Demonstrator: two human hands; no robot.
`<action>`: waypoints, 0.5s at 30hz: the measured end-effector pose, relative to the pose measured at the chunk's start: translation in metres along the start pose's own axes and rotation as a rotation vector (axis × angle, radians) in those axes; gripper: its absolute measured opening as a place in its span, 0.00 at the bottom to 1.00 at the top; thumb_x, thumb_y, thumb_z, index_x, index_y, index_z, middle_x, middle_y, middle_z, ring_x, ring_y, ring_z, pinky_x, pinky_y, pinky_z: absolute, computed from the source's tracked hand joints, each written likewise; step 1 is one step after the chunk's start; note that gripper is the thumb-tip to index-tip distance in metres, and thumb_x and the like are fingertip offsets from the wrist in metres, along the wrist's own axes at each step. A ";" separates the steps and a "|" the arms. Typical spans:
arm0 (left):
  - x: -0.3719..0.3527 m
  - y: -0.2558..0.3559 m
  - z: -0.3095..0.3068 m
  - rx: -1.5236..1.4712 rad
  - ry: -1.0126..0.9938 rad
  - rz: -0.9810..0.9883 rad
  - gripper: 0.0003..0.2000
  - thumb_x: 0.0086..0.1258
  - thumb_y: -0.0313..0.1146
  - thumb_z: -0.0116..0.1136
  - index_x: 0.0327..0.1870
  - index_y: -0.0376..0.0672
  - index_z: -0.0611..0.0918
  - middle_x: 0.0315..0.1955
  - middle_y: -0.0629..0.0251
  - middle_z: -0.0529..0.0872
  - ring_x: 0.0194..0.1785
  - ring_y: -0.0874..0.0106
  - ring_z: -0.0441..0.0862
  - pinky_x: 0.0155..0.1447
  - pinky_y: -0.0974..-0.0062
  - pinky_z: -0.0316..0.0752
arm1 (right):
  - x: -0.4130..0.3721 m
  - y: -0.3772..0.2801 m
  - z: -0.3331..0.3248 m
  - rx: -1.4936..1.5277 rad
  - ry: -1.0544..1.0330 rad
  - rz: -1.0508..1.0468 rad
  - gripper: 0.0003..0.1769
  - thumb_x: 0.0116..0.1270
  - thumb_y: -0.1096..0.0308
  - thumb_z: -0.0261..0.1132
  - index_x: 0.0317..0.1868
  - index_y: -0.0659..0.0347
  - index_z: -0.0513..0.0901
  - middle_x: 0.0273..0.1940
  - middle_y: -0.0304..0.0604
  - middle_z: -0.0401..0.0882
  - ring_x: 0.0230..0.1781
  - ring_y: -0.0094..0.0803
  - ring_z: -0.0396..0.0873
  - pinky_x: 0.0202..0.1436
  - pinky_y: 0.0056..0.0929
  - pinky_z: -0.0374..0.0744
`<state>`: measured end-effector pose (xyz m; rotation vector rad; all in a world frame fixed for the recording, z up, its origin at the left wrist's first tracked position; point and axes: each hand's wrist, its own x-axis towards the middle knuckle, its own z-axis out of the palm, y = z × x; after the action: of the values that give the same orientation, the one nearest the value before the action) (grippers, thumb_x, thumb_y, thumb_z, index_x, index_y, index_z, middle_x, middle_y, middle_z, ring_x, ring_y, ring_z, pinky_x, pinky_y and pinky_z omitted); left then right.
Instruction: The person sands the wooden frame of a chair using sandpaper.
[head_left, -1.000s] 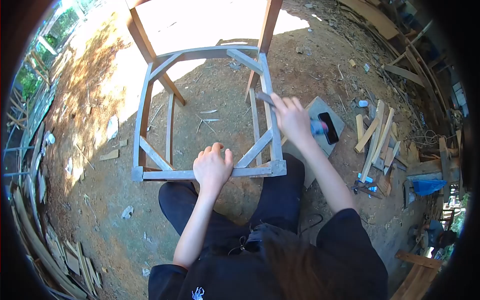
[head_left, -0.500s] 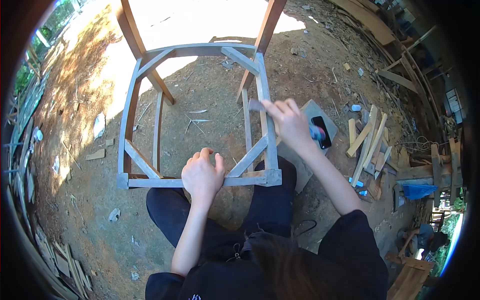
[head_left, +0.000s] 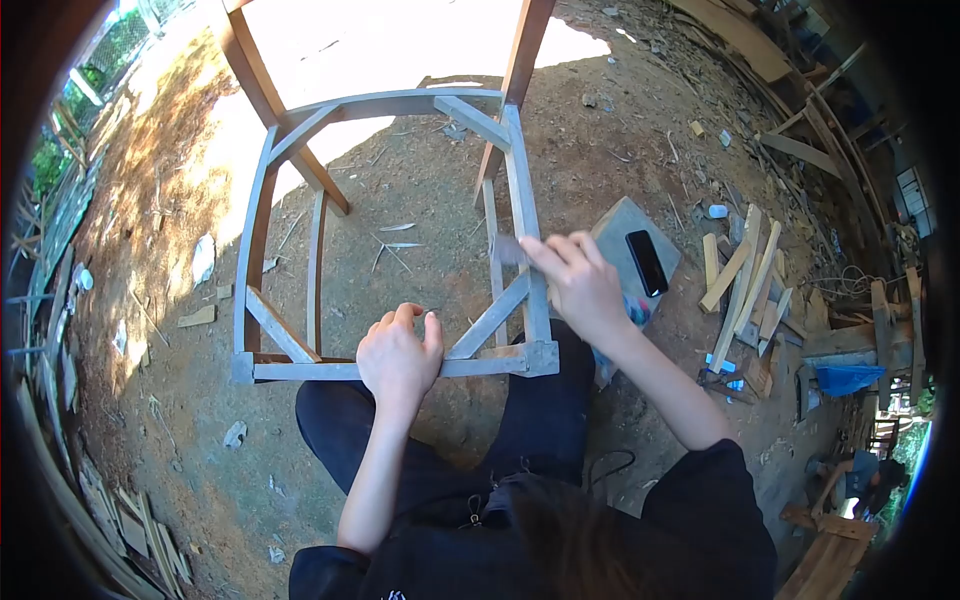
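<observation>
A wooden chair frame (head_left: pixel 400 370) stands before me, with a curved back rail, tall back posts and diagonal corner braces. My left hand (head_left: pixel 399 350) grips the middle of its front rail, fingers bent over the wood and thumb pointing up. Over the right side rail, my right hand (head_left: pixel 585 285) is closed around a brush-like tool (head_left: pixel 509 250) with a flat grey-brown end. That end lies at the rail near the front right brace (head_left: pixel 490 315). A blurred blue-and-pink part shows behind the hand. Motion blur hides the tool's exact kind.
A black phone (head_left: pixel 647 263) lies on a grey board (head_left: pixel 615 232) to the right. Farther right are loose wood strips (head_left: pixel 745 275) and a blue plastic piece (head_left: pixel 850 379). More wood pieces (head_left: pixel 150 535) lie at lower left. Another person (head_left: pixel 870 480) is at the far right edge.
My right hand has moved toward me along the right side rail with the tool. My left hand stays on the front rail. The view has shifted slightly.
</observation>
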<state>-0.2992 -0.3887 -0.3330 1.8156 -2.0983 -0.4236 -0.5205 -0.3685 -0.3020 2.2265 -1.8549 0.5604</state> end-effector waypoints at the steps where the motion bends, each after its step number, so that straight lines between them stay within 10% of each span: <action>1: -0.001 0.000 0.000 0.002 -0.006 0.000 0.10 0.61 0.42 0.53 0.33 0.47 0.83 0.26 0.65 0.83 0.32 0.65 0.82 0.36 0.68 0.74 | 0.016 0.009 0.012 -0.019 0.029 0.036 0.22 0.54 0.75 0.60 0.51 0.49 0.78 0.35 0.38 0.76 0.38 0.36 0.73 0.32 0.32 0.79; 7: -0.002 -0.003 0.001 -0.001 0.025 0.016 0.10 0.61 0.42 0.54 0.32 0.47 0.82 0.25 0.66 0.84 0.32 0.64 0.82 0.35 0.68 0.74 | 0.096 0.060 0.058 0.001 0.103 0.252 0.17 0.62 0.67 0.57 0.52 0.51 0.76 0.34 0.44 0.79 0.38 0.43 0.75 0.39 0.40 0.76; 15: 0.001 0.002 0.002 -0.040 0.070 -0.027 0.10 0.59 0.40 0.55 0.31 0.45 0.82 0.25 0.64 0.83 0.31 0.64 0.82 0.35 0.68 0.74 | 0.020 0.013 -0.001 0.159 -0.156 0.306 0.17 0.61 0.68 0.59 0.49 0.64 0.72 0.27 0.55 0.78 0.31 0.51 0.78 0.36 0.48 0.74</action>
<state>-0.3015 -0.3896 -0.3339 1.8117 -2.0067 -0.3995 -0.5304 -0.3891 -0.2940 2.1471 -2.3305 0.6177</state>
